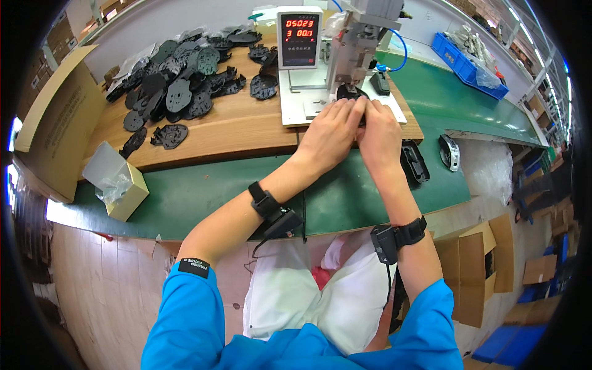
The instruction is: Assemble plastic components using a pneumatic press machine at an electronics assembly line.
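My left hand (333,128) and my right hand (380,131) meet at the front of a bench press (361,46). Both have their fingers closed on a small black plastic part (350,92) beneath the press head. Fingertips and knuckles hide most of that part, so its exact shape cannot be made out. The press stands on a white base plate (296,111). Right of my right hand lie a black plastic housing (415,161) and a silver-and-black curved shell (449,153) on the green tabletop.
A heap of black plastic plates (179,92) covers the wooden board's left. Beside the press head stands a counter box (300,40) with red digits. A small open carton (123,191) sits front left, by a tall cardboard box (52,129). A blue crate (465,65) stands far right.
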Demonstrator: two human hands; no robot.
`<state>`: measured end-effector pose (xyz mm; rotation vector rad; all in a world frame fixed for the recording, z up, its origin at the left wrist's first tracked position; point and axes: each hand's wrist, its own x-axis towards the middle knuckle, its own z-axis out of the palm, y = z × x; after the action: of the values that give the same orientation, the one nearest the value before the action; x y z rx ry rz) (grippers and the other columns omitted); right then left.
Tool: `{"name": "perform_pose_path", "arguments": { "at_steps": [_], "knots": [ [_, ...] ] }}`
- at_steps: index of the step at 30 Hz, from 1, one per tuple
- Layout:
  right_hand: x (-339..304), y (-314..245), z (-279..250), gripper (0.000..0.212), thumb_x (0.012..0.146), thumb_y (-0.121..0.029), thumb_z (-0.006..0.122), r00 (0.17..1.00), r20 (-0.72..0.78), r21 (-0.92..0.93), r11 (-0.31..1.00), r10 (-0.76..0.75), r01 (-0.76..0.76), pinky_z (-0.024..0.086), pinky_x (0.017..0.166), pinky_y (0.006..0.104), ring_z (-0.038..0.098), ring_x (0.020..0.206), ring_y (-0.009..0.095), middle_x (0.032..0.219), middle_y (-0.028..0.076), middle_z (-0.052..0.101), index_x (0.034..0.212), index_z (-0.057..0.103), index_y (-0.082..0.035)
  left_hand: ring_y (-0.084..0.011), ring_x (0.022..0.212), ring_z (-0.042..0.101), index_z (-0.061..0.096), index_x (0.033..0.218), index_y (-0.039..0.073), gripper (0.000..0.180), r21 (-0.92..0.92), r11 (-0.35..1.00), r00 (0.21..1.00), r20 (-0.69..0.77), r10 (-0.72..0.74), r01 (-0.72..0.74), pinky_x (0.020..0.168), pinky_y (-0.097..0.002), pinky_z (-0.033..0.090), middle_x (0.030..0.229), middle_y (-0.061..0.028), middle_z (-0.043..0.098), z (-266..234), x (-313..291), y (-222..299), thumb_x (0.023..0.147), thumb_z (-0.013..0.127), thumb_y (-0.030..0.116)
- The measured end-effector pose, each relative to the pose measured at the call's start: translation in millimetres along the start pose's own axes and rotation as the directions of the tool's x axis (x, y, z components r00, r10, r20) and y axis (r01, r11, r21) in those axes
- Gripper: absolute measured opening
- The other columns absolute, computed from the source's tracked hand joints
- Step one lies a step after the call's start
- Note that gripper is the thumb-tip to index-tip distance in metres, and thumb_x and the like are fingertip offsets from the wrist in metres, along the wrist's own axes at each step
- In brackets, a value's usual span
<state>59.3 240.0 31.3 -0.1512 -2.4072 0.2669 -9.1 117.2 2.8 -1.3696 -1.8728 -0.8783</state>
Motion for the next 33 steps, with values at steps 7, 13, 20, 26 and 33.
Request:
{"name": "perform_pose_path", "arguments": {
  "at_steps": [7, 13, 20, 26, 33],
  "knots": [
    [8, 10, -11, 0.043, 0.074, 0.005, 0.076, 0.991, 0.117, 0.047, 0.997, -0.068, 0.063, 0.056, 0.091, 0.0473, 0.065, 0.105, 0.035, 0.107, 0.012, 0.068, 0.114, 0.064, -0.005, -0.0432, 0.127, 0.052, 0.035, 0.154, 0.001, 0.083, 0.158, 0.987, 0.977, -0.214, 0.012, 0.022, 0.109, -0.0518, 0.043, 0.145, -0.0240, 0.048, -32, -19, -47, 0.074, 0.060, -0.004],
    [10, 5, -11, 0.035, 0.075, 0.005, 0.075, 0.994, 0.100, 0.018, 0.999, -0.049, 0.047, 0.057, 0.092, 0.0453, 0.066, 0.106, 0.032, 0.107, 0.008, 0.068, 0.108, 0.074, -0.007, -0.0412, 0.144, 0.041, 0.042, 0.150, -0.005, 0.064, 0.321, 0.868, 0.857, 0.232, -0.459, 0.378, 0.120, -0.0500, 0.033, 0.152, -0.0267, 0.047, -75, -74, -124, 0.094, 0.061, 0.018],
    [11, 4, -13, 0.037, 0.075, 0.007, 0.073, 0.990, 0.139, 0.008, 1.000, -0.018, 0.018, 0.056, 0.093, 0.0453, 0.067, 0.105, 0.033, 0.105, 0.010, 0.068, 0.109, 0.074, -0.005, -0.0437, 0.125, 0.055, 0.052, 0.139, -0.004, 0.055, 0.464, 0.837, 0.868, 0.242, -0.434, 0.289, 0.109, -0.0480, 0.044, 0.129, -0.0253, 0.056, -95, -68, -87, 0.099, 0.067, 0.032],
    [10, 2, -15, 0.036, 0.074, 0.007, 0.073, 0.988, 0.156, -0.003, 1.000, -0.014, 0.015, 0.056, 0.091, 0.0457, 0.067, 0.104, 0.034, 0.105, 0.011, 0.068, 0.108, 0.074, -0.004, -0.0432, 0.114, 0.058, 0.054, 0.130, 0.000, 0.066, 0.396, 0.855, 0.772, 0.404, -0.490, 0.335, 0.098, -0.0474, 0.051, 0.123, -0.0253, 0.056, -119, -59, -66, 0.085, 0.083, 0.038],
    [16, 2, -12, 0.034, 0.074, 0.008, 0.073, 0.986, 0.163, -0.012, 0.999, -0.040, 0.042, 0.055, 0.089, 0.0468, 0.067, 0.103, 0.035, 0.103, 0.012, 0.068, 0.106, 0.074, -0.003, -0.0418, 0.104, 0.062, 0.060, 0.115, 0.001, 0.042, 0.451, 0.863, 0.734, 0.504, -0.455, 0.226, 0.091, -0.0493, 0.053, 0.106, -0.0195, 0.066, -133, -53, -47, 0.083, 0.082, 0.016]
  ]
}}
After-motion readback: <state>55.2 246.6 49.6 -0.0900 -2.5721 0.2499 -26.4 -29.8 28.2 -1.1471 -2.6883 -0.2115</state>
